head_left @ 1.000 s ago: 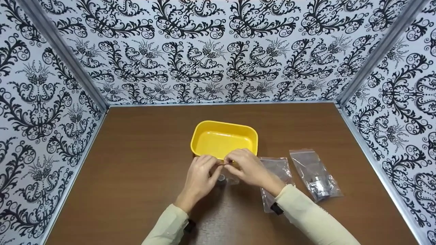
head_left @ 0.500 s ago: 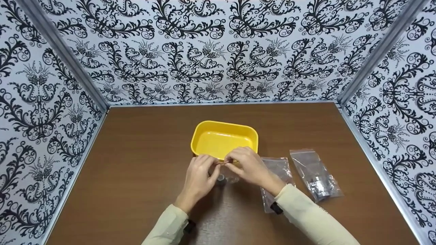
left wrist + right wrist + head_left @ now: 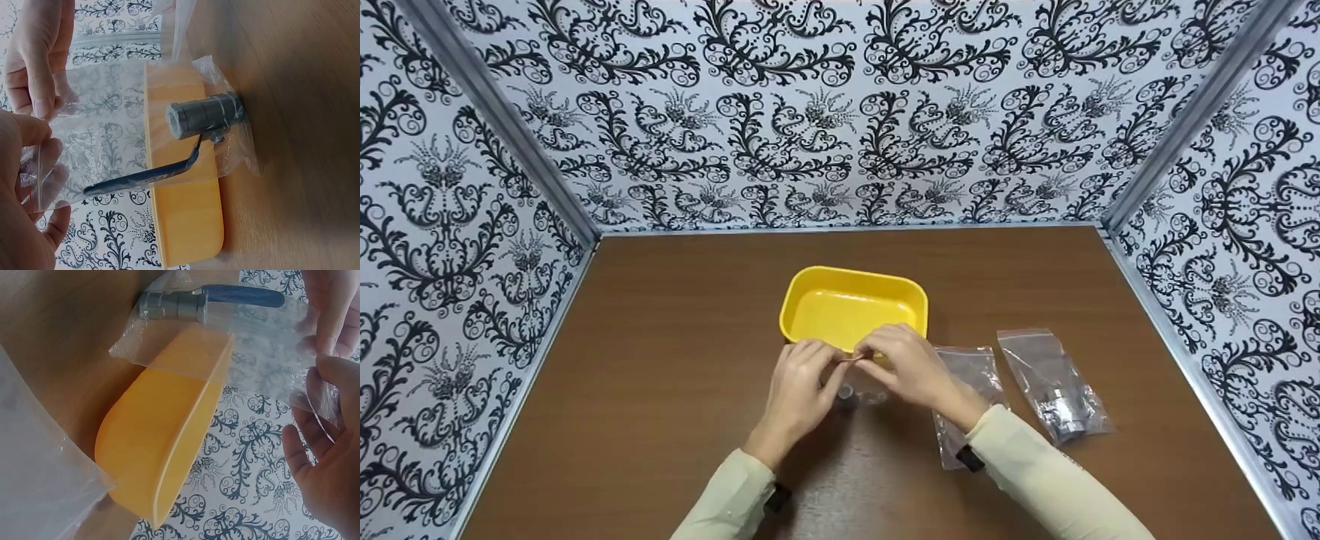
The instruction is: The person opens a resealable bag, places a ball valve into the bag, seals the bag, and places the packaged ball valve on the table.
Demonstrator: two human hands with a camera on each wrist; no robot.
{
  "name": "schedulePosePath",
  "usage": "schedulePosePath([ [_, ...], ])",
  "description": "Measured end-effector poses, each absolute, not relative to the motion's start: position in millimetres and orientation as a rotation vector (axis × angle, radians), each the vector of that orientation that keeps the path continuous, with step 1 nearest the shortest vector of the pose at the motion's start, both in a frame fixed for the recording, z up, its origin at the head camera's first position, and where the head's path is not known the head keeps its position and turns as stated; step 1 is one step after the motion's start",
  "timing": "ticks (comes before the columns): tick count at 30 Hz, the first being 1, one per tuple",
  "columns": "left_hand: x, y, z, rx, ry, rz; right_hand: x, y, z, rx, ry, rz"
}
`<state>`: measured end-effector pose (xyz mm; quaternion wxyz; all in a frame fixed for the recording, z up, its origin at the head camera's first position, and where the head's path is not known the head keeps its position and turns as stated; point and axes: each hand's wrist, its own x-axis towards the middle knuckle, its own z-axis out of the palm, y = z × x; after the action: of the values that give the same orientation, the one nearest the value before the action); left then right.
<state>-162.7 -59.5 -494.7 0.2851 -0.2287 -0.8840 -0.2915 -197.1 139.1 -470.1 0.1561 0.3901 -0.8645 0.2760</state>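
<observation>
My left hand (image 3: 801, 386) and right hand (image 3: 906, 364) meet in front of the yellow tray. Between them they pinch the top edge of a clear zip bag (image 3: 101, 124), the fingertips of both hands close together. Inside the bag, at its bottom, is a ball valve (image 3: 202, 115) with a grey metal body and a long dark blue lever (image 3: 244, 296). The bag hangs down with the valve low, near the tabletop. From the head view most of the bag is hidden by the hands, and only the round end of the valve shows below them.
The yellow tray (image 3: 851, 279) stands just beyond my hands. Right of it, a flat clear zip bag (image 3: 964, 367) lies partly under my right forearm. Farther right lies another zip bag (image 3: 1027, 352) with a shiny metal fitting (image 3: 1066, 412) inside. Patterned walls enclose the wooden table (image 3: 660, 375).
Both hands stay almost in place. The pinched bag edge shifts slightly between the fingertips, and the hanging bag moves a little. Tray and other bags keep their places.
</observation>
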Motion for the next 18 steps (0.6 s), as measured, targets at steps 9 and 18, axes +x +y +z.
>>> schedulePosePath([
  [9,-166.6,-55.1,-492.8,-0.568,-2.385,-0.797,-202.9,145.1,-468.3,1.052,-2.545,0.779],
  [18,-168.4,-52.4,-493.1,-0.588,-2.399,-0.791,-201.5,145.8,-470.2,1.063,-2.529,0.717],
])
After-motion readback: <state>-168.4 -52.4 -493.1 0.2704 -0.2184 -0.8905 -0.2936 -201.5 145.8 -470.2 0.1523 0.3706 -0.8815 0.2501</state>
